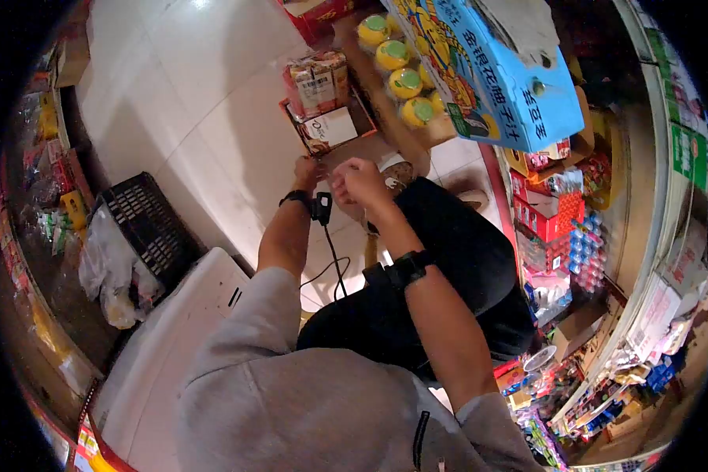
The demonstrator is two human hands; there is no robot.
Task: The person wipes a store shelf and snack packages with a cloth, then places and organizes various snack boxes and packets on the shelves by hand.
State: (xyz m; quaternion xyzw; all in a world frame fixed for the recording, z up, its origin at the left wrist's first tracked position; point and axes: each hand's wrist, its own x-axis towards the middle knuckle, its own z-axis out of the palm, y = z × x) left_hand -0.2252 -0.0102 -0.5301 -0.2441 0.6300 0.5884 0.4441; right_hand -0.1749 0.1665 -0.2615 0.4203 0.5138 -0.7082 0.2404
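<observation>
My left hand (308,171) is just below the near edge of a small open carton (365,119), its fingers curled; anything in them is too small to tell. Close to its right, my right hand (359,182) is bent into a loose fist, and what it may hold is hidden. In the carton stand brown-and-pink packets (319,82) and a white-fronted pack (330,129). A small black device (322,208) with a cable is by my left wrist.
Several yellow bottles with green caps (406,82) stand beside a blue printed carton (519,94) at upper right. A black basket (151,224) and a plastic bag (106,267) are at left. Stocked shelves (641,228) line the right. My knees are below the hands.
</observation>
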